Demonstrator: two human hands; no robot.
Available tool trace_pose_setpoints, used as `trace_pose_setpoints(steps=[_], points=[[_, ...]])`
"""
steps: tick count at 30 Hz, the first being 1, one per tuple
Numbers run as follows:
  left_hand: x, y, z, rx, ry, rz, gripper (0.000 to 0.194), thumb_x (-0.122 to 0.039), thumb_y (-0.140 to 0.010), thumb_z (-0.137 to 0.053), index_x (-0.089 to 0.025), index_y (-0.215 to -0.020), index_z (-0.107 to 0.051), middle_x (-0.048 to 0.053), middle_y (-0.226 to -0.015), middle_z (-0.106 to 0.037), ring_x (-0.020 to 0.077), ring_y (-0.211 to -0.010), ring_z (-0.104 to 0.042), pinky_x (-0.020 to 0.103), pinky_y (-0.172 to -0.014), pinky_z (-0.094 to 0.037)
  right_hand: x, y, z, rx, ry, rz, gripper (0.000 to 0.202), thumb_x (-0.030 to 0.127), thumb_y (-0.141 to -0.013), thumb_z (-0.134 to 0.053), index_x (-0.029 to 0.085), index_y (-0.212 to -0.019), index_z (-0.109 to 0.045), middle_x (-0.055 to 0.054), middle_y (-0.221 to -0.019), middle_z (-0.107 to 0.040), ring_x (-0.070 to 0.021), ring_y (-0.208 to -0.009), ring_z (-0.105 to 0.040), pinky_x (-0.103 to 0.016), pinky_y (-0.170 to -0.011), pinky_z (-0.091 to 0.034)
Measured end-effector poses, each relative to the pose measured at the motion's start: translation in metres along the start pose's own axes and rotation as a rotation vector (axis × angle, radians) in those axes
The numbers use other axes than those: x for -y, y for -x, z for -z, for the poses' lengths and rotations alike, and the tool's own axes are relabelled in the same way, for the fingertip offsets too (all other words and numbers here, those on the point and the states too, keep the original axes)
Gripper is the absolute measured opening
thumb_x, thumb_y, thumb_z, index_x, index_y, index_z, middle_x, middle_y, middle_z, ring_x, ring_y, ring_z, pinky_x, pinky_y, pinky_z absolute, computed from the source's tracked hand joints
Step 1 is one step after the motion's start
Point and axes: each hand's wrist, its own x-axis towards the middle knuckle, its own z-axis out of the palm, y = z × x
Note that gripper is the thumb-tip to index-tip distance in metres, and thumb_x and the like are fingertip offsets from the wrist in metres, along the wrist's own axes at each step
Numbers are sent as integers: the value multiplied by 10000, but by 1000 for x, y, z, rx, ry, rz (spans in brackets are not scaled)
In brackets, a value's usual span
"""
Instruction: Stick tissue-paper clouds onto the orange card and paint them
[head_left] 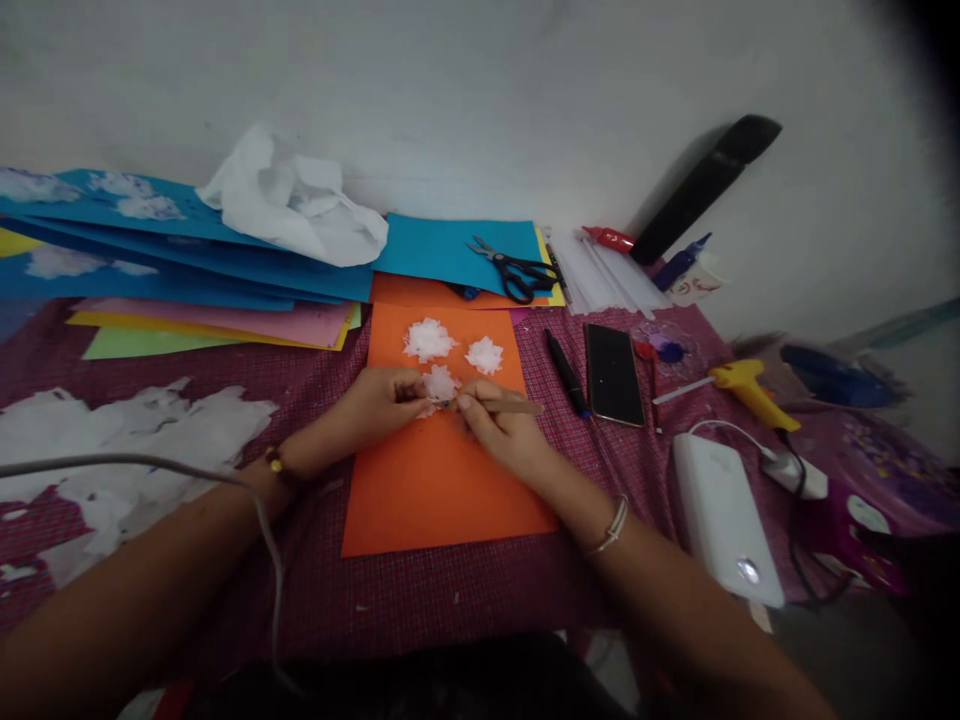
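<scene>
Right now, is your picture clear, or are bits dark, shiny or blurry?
In the head view the light is dim and the top right corner goes black; also in the head view, a bright spot shows on the white device, and the brown stick in the right hand looks soft.

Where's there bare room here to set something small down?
The lower half of the orange sheet, below the left hand and right hand, looks bare. The tablecloth below the sheet's bottom edge, between both forearms, is mostly bare. It's crowded rightward with phone and glue gun, leftward with white scraps, and behind with scissors.
</scene>
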Motion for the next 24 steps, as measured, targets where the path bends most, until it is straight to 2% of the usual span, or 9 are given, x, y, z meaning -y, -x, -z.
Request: trace_pose_setpoints(steps=[4, 10, 13, 16, 19, 22, 24], points=[[2, -1, -2, -19, -11, 8, 162, -305, -763, -601, -186, -695, -515, -23, -642, -529, 114, -608, -493, 230, -552, -398, 5, 0, 1, 39, 149, 31, 259, 336, -984, -394, 218, -787, -512, 9, -701, -530, -136, -645, -504, -278, -627, -379], [-6, 2, 7, 92, 125, 42, 184, -317, -738, -633, -196, -731, -494, -30, -677, -532, 118, -643, -520, 248, -598, -432, 14, 1, -1, 74, 336, 27, 246, 314, -986, -376, 213, -817, -524, -22, -735, -575, -151, -643, -502, -286, -607, -339], [-6, 5, 14, 139, 155, 93, 173, -307, -732, -632, -192, -752, -505, -20, -702, -564, 122, -659, -538, 256, -611, -438, 13, 2, -1, 66, 340, 23, 231, 297, -977, -385, 212, -812, -523, -21, -726, -574, -150, -634, -500, -286, -604, -343], [-5, 6, 17, 136, 194, 122, 174, -301, -718, -640, -190, -770, -517, -17, -718, -582, 126, -673, -554, 264, -631, -447, 10, 2, 2, 15, 224, 12, 231, 315, -974, -404, 216, -799, -518, -5, -695, -549, -143, -624, -507, -282, -607, -366], [-4, 5, 16, 104, 210, 128, 174, -289, -698, -663, -182, -765, -542, -21, -713, -580, 119, -668, -547, 252, -622, -431, 7, 1, 5, -65, 3, -45, 262, 370, -975, -418, 219, -779, -503, 13, -656, -530, -130, -591, -511, -269, -579, -394], [-5, 4, 17, 18, 233, 156, 174, -312, -717, -667, -175, -757, -567, -18, -695, -577, 111, -642, -524, 237, -588, -403, 5, -1, 5, -96, -224, -133, 312, 458, -964, -427, 222, -769, -485, 32, -611, -520, -113, -520, -490, -250, -512, -399], [-9, 4, 23, -87, 284, 186, 190, -338, -740, -667, -174, -748, -571, -21, -669, -568, 102, -602, -503, 233, -565, -391, 5, -1, 3, -86, -294, -166, 336, 497, -949, -448, 222, -760, -482, 38, -586, -517, -109, -491, -475, -243, -482, -391]])
